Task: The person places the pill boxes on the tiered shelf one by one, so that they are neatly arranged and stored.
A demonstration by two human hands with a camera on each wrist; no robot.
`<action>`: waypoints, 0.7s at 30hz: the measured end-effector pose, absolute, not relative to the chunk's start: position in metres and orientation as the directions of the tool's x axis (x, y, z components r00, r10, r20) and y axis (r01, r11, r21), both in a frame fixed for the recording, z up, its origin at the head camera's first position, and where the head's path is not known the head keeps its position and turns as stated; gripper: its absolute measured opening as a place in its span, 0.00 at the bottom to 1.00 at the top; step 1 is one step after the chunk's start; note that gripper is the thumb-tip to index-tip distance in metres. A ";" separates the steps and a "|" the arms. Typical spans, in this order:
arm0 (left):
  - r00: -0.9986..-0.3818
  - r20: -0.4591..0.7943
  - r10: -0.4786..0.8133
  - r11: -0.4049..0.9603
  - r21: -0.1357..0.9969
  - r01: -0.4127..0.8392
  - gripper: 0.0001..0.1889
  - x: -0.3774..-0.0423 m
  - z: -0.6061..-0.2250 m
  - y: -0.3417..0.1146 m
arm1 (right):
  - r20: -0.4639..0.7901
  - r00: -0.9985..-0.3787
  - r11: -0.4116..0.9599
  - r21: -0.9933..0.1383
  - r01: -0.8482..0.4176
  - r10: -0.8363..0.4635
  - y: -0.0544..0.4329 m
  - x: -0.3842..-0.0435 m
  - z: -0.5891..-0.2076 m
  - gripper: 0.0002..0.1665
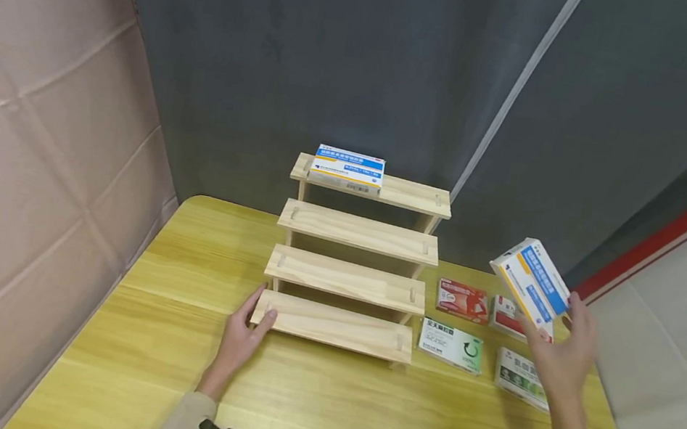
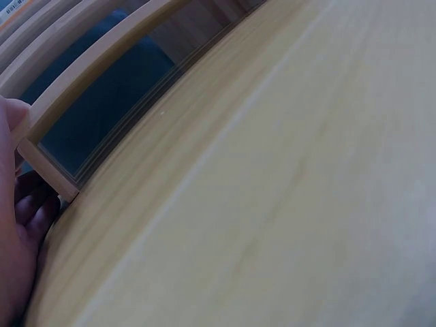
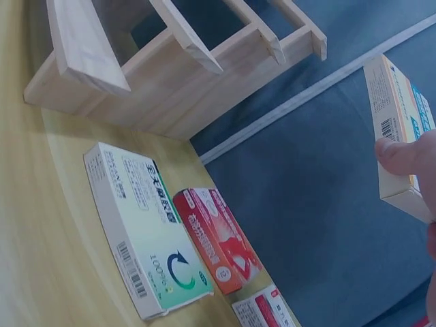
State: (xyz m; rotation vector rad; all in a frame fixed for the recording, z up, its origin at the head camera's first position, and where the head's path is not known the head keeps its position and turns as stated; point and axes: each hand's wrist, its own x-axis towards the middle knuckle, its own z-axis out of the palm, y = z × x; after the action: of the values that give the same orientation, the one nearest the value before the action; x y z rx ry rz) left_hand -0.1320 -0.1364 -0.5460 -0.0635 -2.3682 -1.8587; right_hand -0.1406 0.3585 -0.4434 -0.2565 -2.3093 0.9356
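Note:
A wooden stepped rack point(image 1: 334, 325) stands on the table. My left hand point(image 1: 240, 338) grips the left end of its lowest step, thumb on top and fingers by the side; the left wrist view shows the fingers beside the rack's leg point(image 2: 48, 170). In the air to the right of the rack, my right hand point(image 1: 564, 355) holds a white, blue and orange medicine box point(image 1: 532, 281), tilted, with the thumb on its side in the right wrist view. A similar blue-and-white medicine box point(image 1: 347, 169) lies on the left part of the top step.
Right of the rack lie a red medicine box point(image 1: 462, 301), a white-green one point(image 1: 450, 345), a red-white one point(image 1: 506, 316) partly hidden by the held box, and a grey-green one point(image 1: 518, 377). A dark curtain point(image 1: 313, 56) hangs behind the yellow wooden table point(image 1: 168, 336).

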 end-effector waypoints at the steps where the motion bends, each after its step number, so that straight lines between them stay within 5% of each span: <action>1: -0.991 0.126 -0.049 0.238 0.965 0.111 0.33 -0.132 -0.546 -0.136 | 0.468 -0.790 0.725 -0.687 -0.043 0.397 0.357 -0.142 -0.443 0.53; 21: -0.988 0.145 -0.054 0.242 0.962 0.128 0.32 -0.130 -0.547 -0.136 | 0.493 -0.788 0.756 -0.653 -0.053 0.370 0.347 -0.167 -0.428 0.52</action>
State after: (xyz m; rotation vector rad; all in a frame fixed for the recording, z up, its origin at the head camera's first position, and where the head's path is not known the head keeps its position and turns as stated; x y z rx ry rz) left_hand -0.1303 -0.1360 -0.5468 -0.0710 -2.3549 -1.8465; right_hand -0.1667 0.3472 -0.4275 -0.2364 -2.3285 0.8907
